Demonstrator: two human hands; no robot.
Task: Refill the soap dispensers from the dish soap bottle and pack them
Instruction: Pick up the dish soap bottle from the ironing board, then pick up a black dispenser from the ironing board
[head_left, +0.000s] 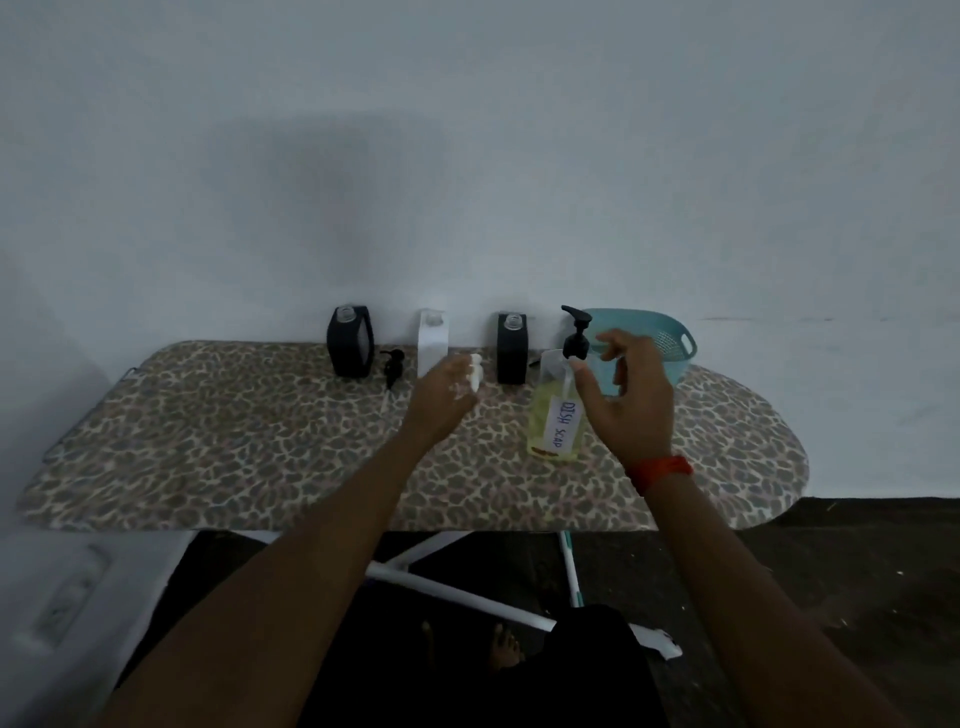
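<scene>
The clear dish soap bottle (555, 415) stands on the board, holding yellow soap and topped by a black pump (575, 332); its label reads "DISH SOAP". My right hand (628, 400) hovers beside that pump with fingers spread and the thumb close to the collar, holding nothing. My left hand (447, 395) is shut on a small white pump (475, 371) in front of the white dispenser (432, 340). Two black dispensers (350, 340) (511, 343) stand uncapped at the back, on either side of the white one. A loose black pump (392, 366) lies near the left black dispenser.
Everything sits on an ironing board with a leopard-print cover (234, 441) pushed against a white wall. A teal basket (652, 338) stands at the back right, behind my right hand. The board's white legs (467, 592) and my feet show below the front edge.
</scene>
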